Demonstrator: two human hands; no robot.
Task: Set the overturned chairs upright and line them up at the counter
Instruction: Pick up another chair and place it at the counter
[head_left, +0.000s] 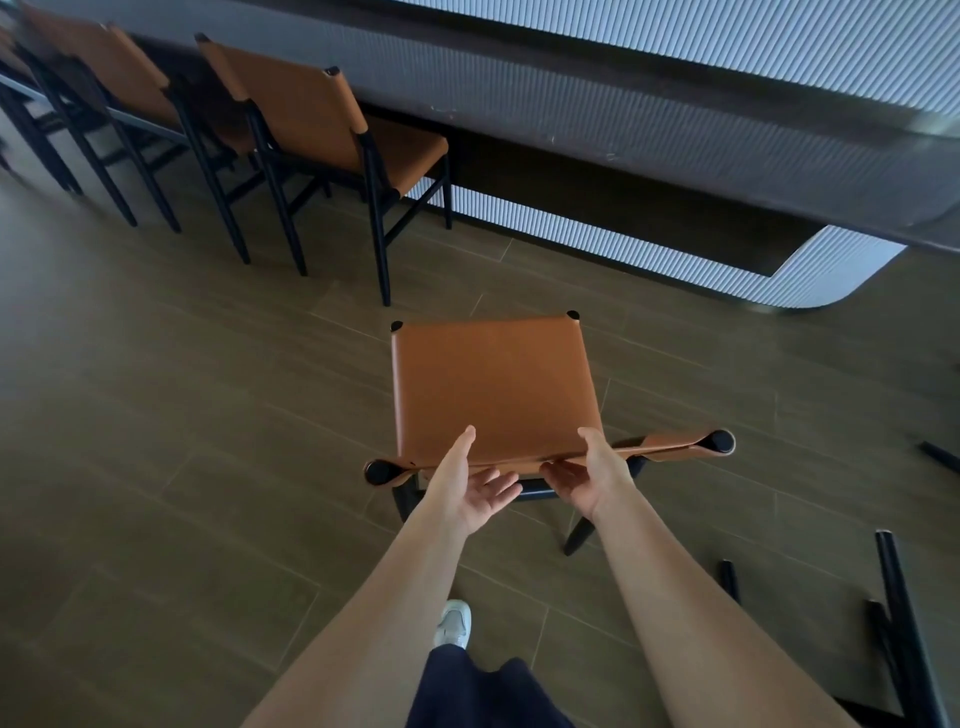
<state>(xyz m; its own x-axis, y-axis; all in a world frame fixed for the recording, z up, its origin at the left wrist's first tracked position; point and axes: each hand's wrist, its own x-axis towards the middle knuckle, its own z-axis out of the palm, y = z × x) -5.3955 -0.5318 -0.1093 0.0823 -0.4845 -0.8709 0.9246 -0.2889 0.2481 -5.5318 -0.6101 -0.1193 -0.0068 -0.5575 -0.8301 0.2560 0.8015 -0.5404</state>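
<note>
Two lined-up chairs (306, 109) at ten o'clock by the counter (623, 119), one centre chair (493, 384) upright, left hand (467, 488) fingers spread open at its backrest (670, 447), right hand (587, 473) fingers gripping the backrest, one overturned chair (904, 623) at four o'clock.

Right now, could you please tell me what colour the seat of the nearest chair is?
The seat is tan brown; the head view shows it best.

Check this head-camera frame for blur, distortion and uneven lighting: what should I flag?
Head view: wide-angle distortion bows the counter into a curve. Head view: the far-left chair is smeared by blur near the corner, while the near chair is sharp. Head view: the fluted panel under the counter glows bright against the dim floor, with no glare on the seat.
</note>
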